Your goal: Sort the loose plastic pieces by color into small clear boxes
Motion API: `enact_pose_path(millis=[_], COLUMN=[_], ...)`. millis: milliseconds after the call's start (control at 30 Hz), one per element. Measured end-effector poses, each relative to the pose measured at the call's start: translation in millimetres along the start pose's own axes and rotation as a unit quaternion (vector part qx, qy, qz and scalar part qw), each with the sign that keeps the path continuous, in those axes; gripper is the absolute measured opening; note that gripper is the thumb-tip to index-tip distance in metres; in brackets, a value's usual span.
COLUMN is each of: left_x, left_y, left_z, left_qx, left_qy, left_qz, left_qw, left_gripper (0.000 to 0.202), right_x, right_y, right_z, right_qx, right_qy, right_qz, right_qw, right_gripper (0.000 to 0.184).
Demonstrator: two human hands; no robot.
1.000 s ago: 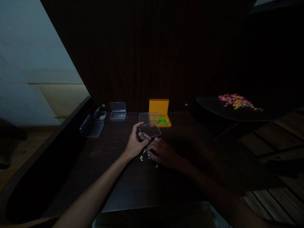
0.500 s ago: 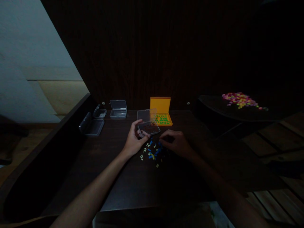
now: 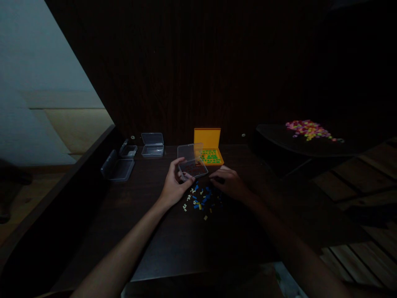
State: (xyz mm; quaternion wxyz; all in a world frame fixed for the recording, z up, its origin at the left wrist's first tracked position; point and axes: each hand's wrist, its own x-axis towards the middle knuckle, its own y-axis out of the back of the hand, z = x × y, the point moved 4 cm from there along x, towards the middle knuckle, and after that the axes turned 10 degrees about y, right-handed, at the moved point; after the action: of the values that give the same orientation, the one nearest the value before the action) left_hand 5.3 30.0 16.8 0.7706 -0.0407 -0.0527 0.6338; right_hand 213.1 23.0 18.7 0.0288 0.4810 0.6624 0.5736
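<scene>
My left hand grips the near left side of a clear plastic box, thumb at its front edge. The box tilts, its hinged lid stands up, and dark reddish small pieces lie inside. Just right of the box, my right hand is closed, thumb and fingertips drawn together; whatever they may pinch is too small and dark to see. Below both hands, small blue pieces, cream pieces and a few yellow ones lie scattered on the dark table.
Behind the clear box stands an open yellow box with green pieces in it. Three open clear boxes stand at left: a large one, a small one and another. Multicoloured small pieces are heaped on a dark surface at right.
My right hand has lifted slightly away from the scattered pieces, up and to the right. My left hand still holds the clear box. The view has shifted a little.
</scene>
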Motion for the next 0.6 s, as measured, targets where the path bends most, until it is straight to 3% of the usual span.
enact_pose_path(millis=[200,433,600], left_x=[0,-1,-2], left_y=[-2.0,-3.7,-5.1], left_z=[2,-2,-3], left_qx=[-0.003,0.0,-0.008], left_qy=[-0.001,0.003,0.01], left_qz=[-0.004,-0.015,-0.024], left_qw=[1.0,1.0,1.0], left_gripper=[0.065,0.067,0.069], right_x=[1,3,14], right_y=[7,19,27], right_z=[5,16,11], right_qx=[0.007,0.096,0.18], right_qy=[-0.009,-0.158,-0.175], right_qz=[0.018,0.096,0.092], right_qw=[1.0,0.978,0.964], right_gripper=[0.014,0.024,0.024])
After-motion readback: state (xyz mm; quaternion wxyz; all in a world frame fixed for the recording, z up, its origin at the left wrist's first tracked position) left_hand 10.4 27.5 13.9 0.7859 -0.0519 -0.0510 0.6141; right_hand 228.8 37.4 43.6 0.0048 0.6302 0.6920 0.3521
